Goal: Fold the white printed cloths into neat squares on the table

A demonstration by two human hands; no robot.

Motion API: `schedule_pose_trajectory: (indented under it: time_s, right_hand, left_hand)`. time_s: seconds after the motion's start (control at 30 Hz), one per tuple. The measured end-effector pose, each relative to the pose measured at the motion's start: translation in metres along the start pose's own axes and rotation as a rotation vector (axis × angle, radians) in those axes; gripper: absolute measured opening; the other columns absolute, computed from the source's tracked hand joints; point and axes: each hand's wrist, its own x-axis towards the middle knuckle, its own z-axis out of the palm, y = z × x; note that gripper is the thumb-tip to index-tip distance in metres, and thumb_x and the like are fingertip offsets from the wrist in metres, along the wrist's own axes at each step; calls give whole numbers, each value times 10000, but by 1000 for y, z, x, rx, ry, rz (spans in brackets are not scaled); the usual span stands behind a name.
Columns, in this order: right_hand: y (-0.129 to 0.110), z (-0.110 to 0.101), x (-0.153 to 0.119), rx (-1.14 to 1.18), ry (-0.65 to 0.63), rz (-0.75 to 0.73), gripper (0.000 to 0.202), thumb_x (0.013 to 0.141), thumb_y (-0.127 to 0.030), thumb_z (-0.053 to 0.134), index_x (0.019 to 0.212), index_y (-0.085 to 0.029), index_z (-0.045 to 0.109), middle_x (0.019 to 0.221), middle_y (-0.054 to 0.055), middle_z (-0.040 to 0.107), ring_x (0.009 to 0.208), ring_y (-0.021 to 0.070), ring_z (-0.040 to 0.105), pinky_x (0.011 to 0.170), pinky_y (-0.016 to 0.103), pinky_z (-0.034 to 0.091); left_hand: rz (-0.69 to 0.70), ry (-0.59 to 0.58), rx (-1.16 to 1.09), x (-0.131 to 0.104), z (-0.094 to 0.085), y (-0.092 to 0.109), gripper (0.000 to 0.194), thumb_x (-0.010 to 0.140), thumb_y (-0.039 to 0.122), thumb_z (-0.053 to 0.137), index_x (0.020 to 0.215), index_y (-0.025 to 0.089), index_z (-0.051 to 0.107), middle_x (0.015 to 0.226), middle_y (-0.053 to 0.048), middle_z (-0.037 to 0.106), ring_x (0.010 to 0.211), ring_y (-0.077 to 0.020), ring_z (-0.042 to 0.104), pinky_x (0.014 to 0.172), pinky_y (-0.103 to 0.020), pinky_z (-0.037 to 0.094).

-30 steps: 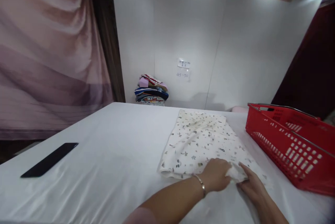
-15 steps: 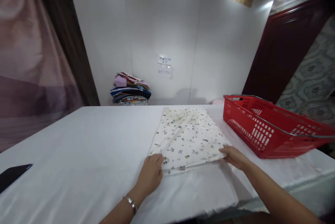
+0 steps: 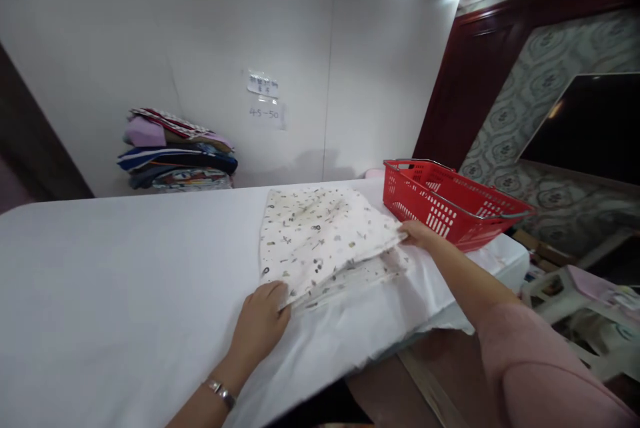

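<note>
A white cloth [image 3: 325, 235] printed with small dark and tan motifs lies folded on the white-covered table. My left hand [image 3: 265, 318], with a metal band at the wrist, grips its near left corner. At the near right corner, my right hand [image 3: 417, 233] pinches the cloth edge. The top layer is raised a little along the near edge, and a lower layer of the same print shows beneath it. The fingertips of both hands are partly hidden by the cloth.
A red plastic basket [image 3: 445, 208] stands on the table just beyond my right hand. Folded clothes [image 3: 177, 151] are stacked at the back left against the white wall. A white stool [image 3: 575, 295] stands to the right, below the table [image 3: 125, 281].
The view has swung right. My right hand has lifted the near right part of the top layer up and away, exposing the layer below. My left hand still holds the left corner.
</note>
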Motion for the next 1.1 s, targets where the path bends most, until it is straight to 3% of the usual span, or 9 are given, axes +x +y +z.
schedule_pose_trajectory:
  time_s: [0.1,0.2,0.47,0.63,0.93,1.1]
  right_hand:
    - [49,-7,-6,-134,52,197,99,704,-70,566,676,-150,517,495,14,558,501,168,577,484,282,509]
    - [69,-11,-7,-231,64,294,116,719,-114,591,642,-157,515,440,14,536,463,174,563,440,266,484]
    - [50,-21,-4,-239,12,90,103,841,-255,535,773,-179,521,548,-25,563,494,86,561,498,166,463]
    - [62,-21,-5,-394,42,156,164,762,-177,623,655,-171,500,406,-54,464,370,91,468,409,192,405]
    - [71,-25,7,-643,120,274,315,658,-370,747,616,-140,536,349,-28,448,368,127,473,406,235,398]
    - [69,-24,9,-727,127,255,319,630,-364,763,570,-122,564,345,-18,455,379,114,478,403,212,372]
  left_hand:
    - [10,-29,5,-3,7,1,367,782,342,520,1115,203,588,1185,-77,573,1096,-245,504,918,-393,383]
    - [24,-70,37,-4,9,3,329,787,313,501,1078,210,614,1170,-76,582,1082,-243,513,910,-395,377]
    - [71,-116,6,-3,6,3,302,791,313,490,1039,232,642,1121,-55,614,1038,-231,541,882,-386,403]
    - [105,-85,0,-4,9,-2,299,811,336,466,1016,226,654,1096,-64,630,1024,-242,555,869,-399,428]
    - [183,-87,-15,-7,8,-13,327,806,294,462,1067,219,643,1125,-67,625,1043,-238,559,892,-394,443]
    - [209,-70,-9,-10,9,-17,357,789,239,447,1091,206,634,1142,-67,620,1057,-234,554,908,-395,441]
